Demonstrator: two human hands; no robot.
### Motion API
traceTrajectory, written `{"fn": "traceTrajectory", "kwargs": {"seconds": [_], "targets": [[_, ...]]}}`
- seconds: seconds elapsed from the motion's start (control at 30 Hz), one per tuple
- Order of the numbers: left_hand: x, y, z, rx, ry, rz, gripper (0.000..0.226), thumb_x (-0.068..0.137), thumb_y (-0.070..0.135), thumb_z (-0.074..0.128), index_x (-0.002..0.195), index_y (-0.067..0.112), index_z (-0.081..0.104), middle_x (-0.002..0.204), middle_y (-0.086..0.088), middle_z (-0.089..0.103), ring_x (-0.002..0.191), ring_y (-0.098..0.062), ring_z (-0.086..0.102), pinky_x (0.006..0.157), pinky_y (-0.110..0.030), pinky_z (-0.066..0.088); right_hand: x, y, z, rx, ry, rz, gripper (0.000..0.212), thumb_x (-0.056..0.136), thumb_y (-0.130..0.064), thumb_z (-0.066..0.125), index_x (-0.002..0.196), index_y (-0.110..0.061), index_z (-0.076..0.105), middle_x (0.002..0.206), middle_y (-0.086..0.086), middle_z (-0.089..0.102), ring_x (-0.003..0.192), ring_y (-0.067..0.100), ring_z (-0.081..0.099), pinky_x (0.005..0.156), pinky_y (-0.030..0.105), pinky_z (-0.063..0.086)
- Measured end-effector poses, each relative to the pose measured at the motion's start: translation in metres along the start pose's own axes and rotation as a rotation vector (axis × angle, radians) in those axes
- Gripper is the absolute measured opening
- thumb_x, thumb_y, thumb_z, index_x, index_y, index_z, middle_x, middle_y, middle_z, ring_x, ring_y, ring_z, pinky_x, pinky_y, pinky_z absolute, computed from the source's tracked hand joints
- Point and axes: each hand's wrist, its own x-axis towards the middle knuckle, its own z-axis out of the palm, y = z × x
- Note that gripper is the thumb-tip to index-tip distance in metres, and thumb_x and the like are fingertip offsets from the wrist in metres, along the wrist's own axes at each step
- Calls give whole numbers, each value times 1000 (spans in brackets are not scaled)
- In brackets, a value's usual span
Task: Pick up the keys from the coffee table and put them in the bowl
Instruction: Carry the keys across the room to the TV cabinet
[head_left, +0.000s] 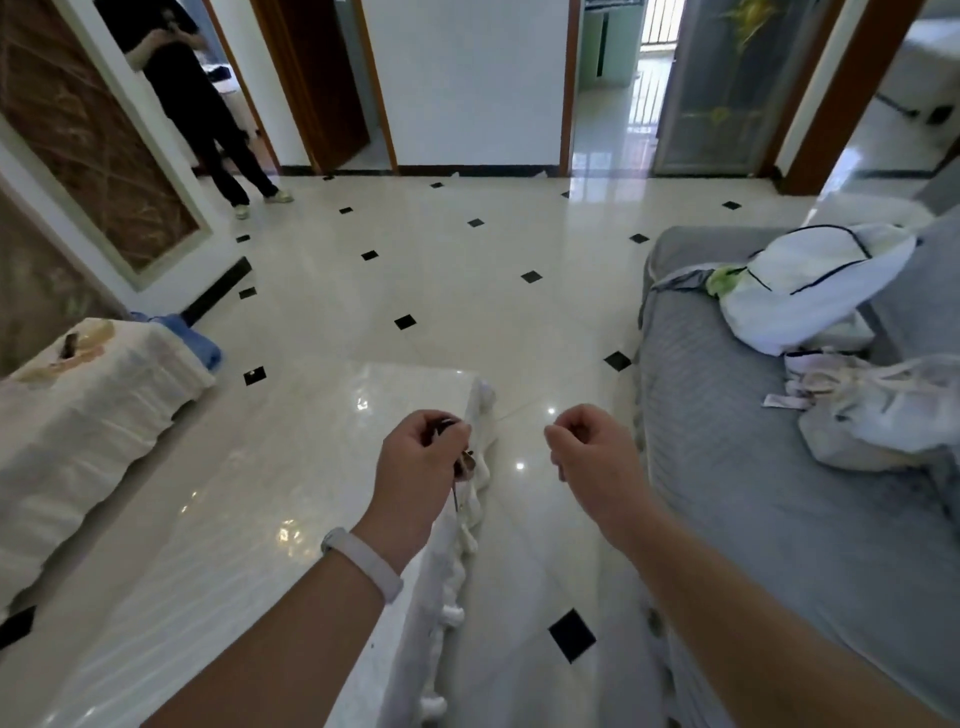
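Observation:
My left hand (418, 467), with a white band on its wrist, is closed around the keys (466, 460). Only a dark fob at the fingertips and a bit of metal hanging below the fingers show. The hand hovers over the right edge of the glossy white coffee table (249, 499). My right hand (592, 447) is loosely curled above the floor between the table and the sofa, with nothing visible in it. No bowl is clearly visible; a pale dish-like shape on the cloth-covered cabinet at the left is too blurred to tell.
A grey sofa (769, 493) on the right carries a white backpack (810, 286) and white bags (878, 410). A white cloth-covered cabinet (78, 415) stands at the left. A person in dark clothes (202, 104) stands by the far left doorway. Tiled floor lies ahead.

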Motion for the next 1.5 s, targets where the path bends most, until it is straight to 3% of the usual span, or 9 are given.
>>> {"fn": "traceTrajectory", "kwargs": {"seconds": [0.23, 0.43, 0.6, 0.9, 1.23, 1.5], "targets": [[53, -5, 38, -94, -70, -65, 2, 87, 4, 64, 85, 2, 63, 68, -10, 62, 55, -18, 63, 71, -42, 57, 53, 10, -9, -35, 71, 38, 8, 81, -14, 60, 73, -12, 59, 63, 5, 60, 54, 15, 52, 49, 28, 43], [127, 3, 58, -106, -182, -70, 6, 87, 1, 62, 91, -3, 61, 73, -16, 61, 59, -21, 66, 58, -28, 56, 123, 0, 6, -8, 128, 71, 7, 83, -13, 59, 76, -11, 59, 63, 3, 59, 55, 14, 53, 50, 27, 46], [206, 15, 60, -68, -273, -40, 5, 87, 5, 65, 90, 2, 65, 77, -15, 66, 67, -25, 70, 61, -33, 56, 187, -15, 36, -32, 153, 102, 6, 81, -15, 58, 75, -13, 59, 64, 4, 59, 57, 15, 54, 52, 29, 45], [299, 27, 68, -103, -358, -58, 3, 87, 3, 63, 90, 2, 63, 75, -15, 63, 62, -24, 68, 62, -34, 54, 263, -28, 57, -39, 250, 91, 8, 81, -14, 59, 73, -15, 58, 61, 2, 59, 55, 16, 53, 52, 28, 43], [359, 23, 94, -106, -340, -75, 1, 86, 3, 64, 86, 3, 65, 74, -14, 62, 64, -27, 66, 63, -34, 55, 332, -26, 49, 17, 228, 97, 9, 83, -12, 58, 75, -15, 59, 62, 3, 60, 54, 15, 52, 49, 26, 41], [418, 23, 163, -52, -254, -86, 1, 85, 5, 66, 85, 6, 66, 75, -13, 63, 64, -26, 66, 62, -33, 54, 423, -2, 9, 98, 150, 114, 9, 82, -11, 58, 74, -13, 58, 60, 2, 58, 51, 14, 50, 46, 25, 39]]}}
